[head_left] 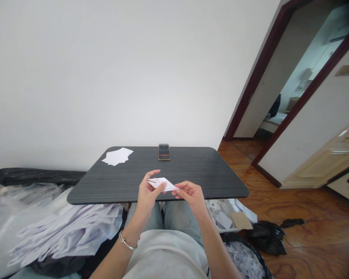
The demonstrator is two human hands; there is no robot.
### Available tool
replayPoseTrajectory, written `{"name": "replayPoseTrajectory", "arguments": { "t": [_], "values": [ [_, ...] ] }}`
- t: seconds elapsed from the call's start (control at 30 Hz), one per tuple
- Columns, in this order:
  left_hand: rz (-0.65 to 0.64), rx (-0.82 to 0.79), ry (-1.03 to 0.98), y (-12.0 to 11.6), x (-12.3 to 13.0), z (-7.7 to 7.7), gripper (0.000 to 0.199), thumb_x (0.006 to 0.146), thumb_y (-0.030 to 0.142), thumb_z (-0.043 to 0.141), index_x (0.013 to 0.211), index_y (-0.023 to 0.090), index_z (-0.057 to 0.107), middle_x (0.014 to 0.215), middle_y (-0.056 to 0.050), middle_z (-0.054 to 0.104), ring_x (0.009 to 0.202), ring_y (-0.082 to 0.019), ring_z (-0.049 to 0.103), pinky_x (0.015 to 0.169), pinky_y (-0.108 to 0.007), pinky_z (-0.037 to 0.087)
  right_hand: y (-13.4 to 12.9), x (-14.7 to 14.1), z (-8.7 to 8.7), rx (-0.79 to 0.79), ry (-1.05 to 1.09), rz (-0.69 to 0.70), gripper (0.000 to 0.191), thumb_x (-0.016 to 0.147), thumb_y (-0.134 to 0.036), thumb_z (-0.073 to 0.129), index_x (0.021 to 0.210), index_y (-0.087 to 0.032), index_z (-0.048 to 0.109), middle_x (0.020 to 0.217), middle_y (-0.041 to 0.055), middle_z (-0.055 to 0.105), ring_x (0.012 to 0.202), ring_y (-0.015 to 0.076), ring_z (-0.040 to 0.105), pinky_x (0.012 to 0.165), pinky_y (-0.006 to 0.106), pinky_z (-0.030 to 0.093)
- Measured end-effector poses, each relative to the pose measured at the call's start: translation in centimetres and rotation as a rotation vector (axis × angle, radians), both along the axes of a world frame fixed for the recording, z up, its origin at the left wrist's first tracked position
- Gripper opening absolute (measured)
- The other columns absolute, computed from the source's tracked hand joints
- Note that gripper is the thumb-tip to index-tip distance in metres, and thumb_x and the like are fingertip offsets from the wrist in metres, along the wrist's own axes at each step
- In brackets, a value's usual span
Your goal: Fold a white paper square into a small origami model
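Observation:
Above the near edge of the dark table (192, 166) I hold a small folded white paper (165, 184), pointed toward the right. My left hand (151, 190) grips its left part, thumb across the top and the index finger raised behind it. With thumb and fingers, my right hand (189, 192) pinches the pointed right end. A thin dark slit or mark shows near the paper's left end; its underside is hidden. Several white paper pieces (116, 156) lie overlapped at the table's back left.
A phone (164, 152) stands at the table's back edge. White sheets or cloth (72, 228) are heaped at lower left beside clear plastic (6, 228). At lower right are a tray (221, 217) of papers, a black bag (267, 236) and a bag of paper scraps (244, 259).

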State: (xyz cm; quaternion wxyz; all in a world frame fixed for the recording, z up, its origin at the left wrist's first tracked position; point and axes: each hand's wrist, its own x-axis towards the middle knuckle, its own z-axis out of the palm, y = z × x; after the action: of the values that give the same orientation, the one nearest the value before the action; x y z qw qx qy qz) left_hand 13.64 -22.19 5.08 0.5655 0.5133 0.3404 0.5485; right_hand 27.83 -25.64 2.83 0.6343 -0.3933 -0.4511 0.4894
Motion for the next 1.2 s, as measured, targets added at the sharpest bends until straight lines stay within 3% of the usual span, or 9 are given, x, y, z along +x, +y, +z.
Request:
{"name": "replayPoseTrajectory", "arguments": {
  "t": [0.17,0.3,0.57,1.2],
  "values": [
    [0.014,0.003,0.006,0.0,0.1,-0.2,0.048,0.061,0.022,0.067,0.105,0.016,0.047,0.068,0.003,0.055,0.057,-0.010,0.054,0.051,-0.021,0.048,0.1,-0.1,0.1,-0.016,0.027,0.058,0.018,0.062,-0.022,0.070,0.079,-0.016,0.064,0.069,0.0026,0.069,0.061,0.0130,0.065,0.052,0.019,0.049],
    [0.011,0.010,0.031,-0.2,0.3,0.0,0.047,0.060,0.021,0.067,0.103,0.017,0.047,0.065,0.005,0.051,0.056,-0.010,0.053,0.052,-0.021,0.048,0.2,-0.5,0.1,-0.076,0.001,0.079,0.016,0.064,-0.025,0.068,0.076,-0.015,0.064,0.061,0.0023,0.068,0.052,0.0112,0.062,0.049,0.019,0.048],
    [-0.022,0.029,0.054,-0.6,0.4,0.2,0.044,0.064,0.021,0.065,0.103,0.017,0.047,0.064,0.005,0.051,0.054,-0.009,0.051,0.052,-0.020,0.045,-0.1,-1.1,0.5,-0.084,-0.045,0.053,0.021,0.068,-0.032,0.064,0.059,-0.013,0.061,0.050,0.0019,0.064,0.043,0.0099,0.057,0.043,0.019,0.045],
    [-0.055,0.056,0.088,-0.4,0.4,-0.2,0.038,0.066,0.024,0.063,0.101,0.018,0.050,0.061,0.006,0.047,0.052,-0.009,0.047,0.050,-0.019,0.039,-0.1,-1.5,0.1,-0.048,-0.081,0.005,0.021,0.066,-0.034,0.064,0.059,-0.015,0.059,0.048,0.0006,0.062,0.040,0.0107,0.055,0.044,0.021,0.046]
  ]
}}
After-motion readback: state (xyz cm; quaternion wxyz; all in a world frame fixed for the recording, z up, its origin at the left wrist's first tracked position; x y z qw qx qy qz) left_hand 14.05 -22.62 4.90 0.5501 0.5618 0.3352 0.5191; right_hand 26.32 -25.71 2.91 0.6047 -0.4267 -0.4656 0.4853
